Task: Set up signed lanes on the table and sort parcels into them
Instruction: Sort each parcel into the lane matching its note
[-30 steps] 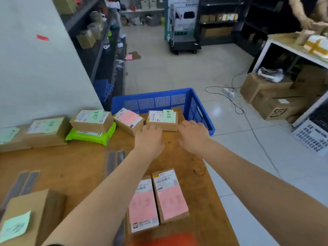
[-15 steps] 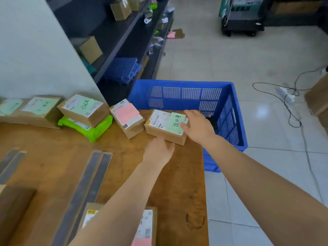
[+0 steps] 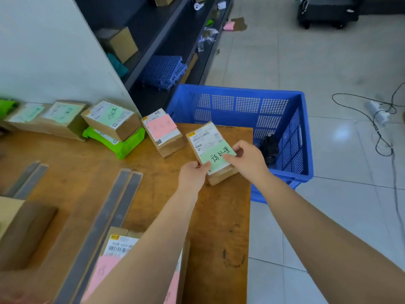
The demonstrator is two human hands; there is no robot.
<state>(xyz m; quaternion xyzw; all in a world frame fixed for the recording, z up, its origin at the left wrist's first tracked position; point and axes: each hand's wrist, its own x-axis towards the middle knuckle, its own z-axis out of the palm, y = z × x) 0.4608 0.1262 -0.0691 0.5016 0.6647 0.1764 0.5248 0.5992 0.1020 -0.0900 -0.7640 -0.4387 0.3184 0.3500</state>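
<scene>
Item: small brown cardboard parcel (image 3: pixel 215 170) bearing a white shipping label and a green handwritten note (image 3: pixel 215 156), at the far right end of the wooden table (image 3: pixel 72 172), just beside the blue perforated plastic crate (image 3: pixel 241 104). Left hand (image 3: pixel 192 175) grips its near left corner; right hand (image 3: pixel 248 160) pinches its right edge, thumb on the note. Whether the parcel rests on the table or is raised cannot be told. Adjacent, left: brown parcel with pink note (image 3: pixel 163 132); further left, brown parcel with green note (image 3: pixel 111 119) stacked on a bright green mailer bag (image 3: pixel 118 143). Grey tape strips (image 3: pixel 109 216) mark lanes across the table.
</scene>
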